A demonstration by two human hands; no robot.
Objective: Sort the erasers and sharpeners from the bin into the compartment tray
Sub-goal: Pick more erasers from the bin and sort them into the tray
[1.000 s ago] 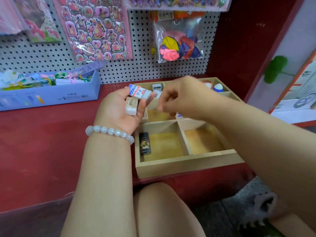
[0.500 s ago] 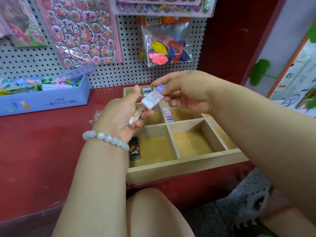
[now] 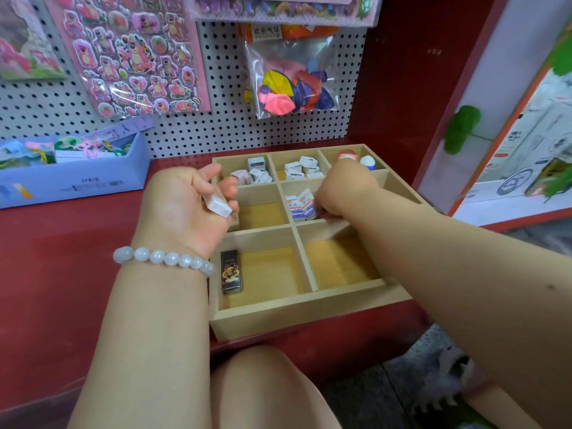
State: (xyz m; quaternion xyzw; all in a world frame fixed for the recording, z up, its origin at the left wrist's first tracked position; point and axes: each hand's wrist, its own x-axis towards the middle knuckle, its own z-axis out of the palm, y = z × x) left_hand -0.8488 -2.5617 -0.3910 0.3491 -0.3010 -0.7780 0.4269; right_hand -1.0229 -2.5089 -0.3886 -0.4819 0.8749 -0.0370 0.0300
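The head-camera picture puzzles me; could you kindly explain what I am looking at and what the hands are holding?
There is no machine here: a person wears a camera on the head, looking forward and down at their own two bare hands. On the red counter stands a wooden compartment tray. Its far compartments hold small white sharpeners; a black eraser lies in the near left one. The left hand, with a bead bracelet at the wrist, holds a white eraser in its grip. The right hand reaches into the middle compartment, at two white wrapped erasers; whether it grips them is hidden. A blue box sits to the left.
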